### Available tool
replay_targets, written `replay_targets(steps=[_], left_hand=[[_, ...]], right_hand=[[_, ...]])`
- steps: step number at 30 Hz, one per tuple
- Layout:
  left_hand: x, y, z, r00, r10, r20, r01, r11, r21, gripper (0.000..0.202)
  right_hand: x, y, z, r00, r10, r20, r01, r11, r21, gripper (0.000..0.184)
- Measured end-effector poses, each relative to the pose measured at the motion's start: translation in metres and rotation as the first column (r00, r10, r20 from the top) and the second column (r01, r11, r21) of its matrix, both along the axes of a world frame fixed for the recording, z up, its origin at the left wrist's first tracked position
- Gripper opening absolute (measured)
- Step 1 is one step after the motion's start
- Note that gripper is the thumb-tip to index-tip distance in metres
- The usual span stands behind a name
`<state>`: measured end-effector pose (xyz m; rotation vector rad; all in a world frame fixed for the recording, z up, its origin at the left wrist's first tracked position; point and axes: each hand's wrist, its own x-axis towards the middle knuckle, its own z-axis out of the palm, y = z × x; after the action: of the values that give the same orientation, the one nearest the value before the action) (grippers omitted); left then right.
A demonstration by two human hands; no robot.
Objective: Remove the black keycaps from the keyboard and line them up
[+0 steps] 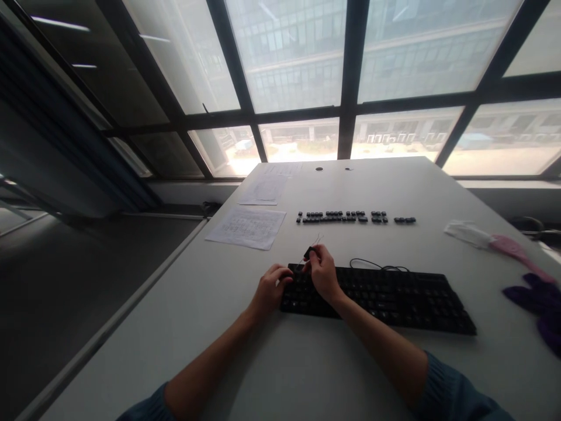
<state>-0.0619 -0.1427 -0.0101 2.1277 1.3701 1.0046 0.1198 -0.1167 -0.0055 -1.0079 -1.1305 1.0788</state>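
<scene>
Right hand (pixel 323 272) pinches a wire tool (pixel 309 252) over the left end of a keyboard (pixel 394 298) lying on the counter (pixel 280 365) | left hand (pixel 270 286) curls at that end, likely bracing it, grip unclear | loose keys (pixel 350 218) sit in rows beyond, seemingly kept in order

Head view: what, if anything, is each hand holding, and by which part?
Right hand: a wire-ended tool, gripped by its black middle. Left hand: at the left end of the keyboard; any grip is unclear.

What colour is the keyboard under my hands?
The keyboard is black, seen best in the head view.
</scene>
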Motion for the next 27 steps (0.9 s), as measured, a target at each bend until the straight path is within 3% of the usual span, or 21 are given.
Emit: replay_targets(steps=[3, 6, 10, 13, 20, 27], left_hand=[[-0.004, 0.030, 0.005, 0.989, 0.110, 0.095, -0.114, 0.993, 0.036, 0.018], [-0.004, 0.083, 0.008, 0.972, 0.194, 0.135, -0.204, 0.976, 0.071, 0.022], [0.010, 0.153, 0.001, 0.967, 0.233, 0.107, -0.237, 0.971, 0.024, 0.021], [0.021, 0.185, -0.009, 0.972, 0.213, 0.103, -0.213, 0.977, -0.010, 0.022], [0.024, 0.201, -0.028, 0.963, 0.194, 0.187, -0.188, 0.981, -0.050, 0.028], [0.027, 0.200, -0.028, 0.960, 0.220, 0.172, -0.212, 0.975, -0.065, 0.029]], right_hand=[[0.004, -0.002, -0.004, 0.999, 0.009, -0.039, -0.010, 1.000, -0.020, 0.019], [0.004, -0.002, -0.006, 0.999, 0.019, -0.049, -0.021, 0.999, -0.024, 0.020], [0.003, -0.002, -0.006, 0.998, 0.011, -0.062, -0.012, 1.000, -0.025, 0.020], [0.003, -0.001, -0.006, 0.997, 0.030, -0.072, -0.033, 0.999, -0.038, 0.018], [0.004, -0.001, -0.005, 0.996, 0.051, -0.074, -0.056, 0.996, -0.071, 0.016], [0.004, -0.002, -0.004, 0.997, 0.056, -0.057, -0.060, 0.996, -0.072, 0.016]])
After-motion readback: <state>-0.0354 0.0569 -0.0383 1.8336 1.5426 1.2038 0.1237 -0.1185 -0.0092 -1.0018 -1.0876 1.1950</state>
